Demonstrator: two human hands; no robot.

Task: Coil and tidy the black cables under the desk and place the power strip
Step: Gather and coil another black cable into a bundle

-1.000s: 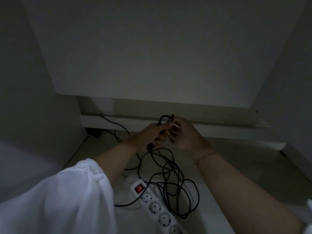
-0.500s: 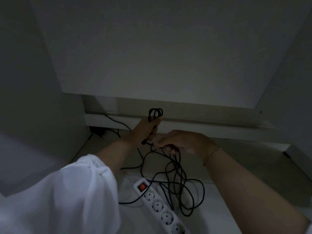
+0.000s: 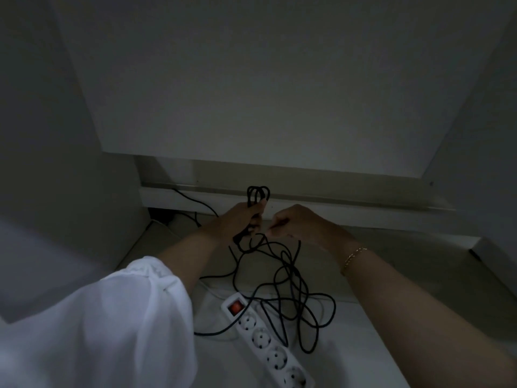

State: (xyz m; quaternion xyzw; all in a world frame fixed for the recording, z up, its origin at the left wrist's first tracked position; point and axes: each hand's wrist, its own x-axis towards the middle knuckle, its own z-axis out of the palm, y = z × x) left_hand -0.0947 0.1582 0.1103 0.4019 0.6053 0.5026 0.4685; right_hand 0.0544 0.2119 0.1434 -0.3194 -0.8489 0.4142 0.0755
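Observation:
Under the dim desk, my left hand grips a small bundle of black cable loops that stick up above its fingers. My right hand is close beside it, fingers curled, pinching a strand of the same cable near the bundle. Below both hands the rest of the black cable hangs and lies in a loose tangle on the floor. A white power strip with a red switch and several round sockets lies on the floor under the tangle, running toward the bottom edge.
The desk's back panel fills the upper view, with a white skirting board behind my hands. Another black lead runs along the skirting to the dark left corner. Desk side walls stand left and right.
My left hand has lifted the looped bundle a little higher. My right hand dropped to the loose cable half a second ago and has now come back up beside the bundle with a strand.

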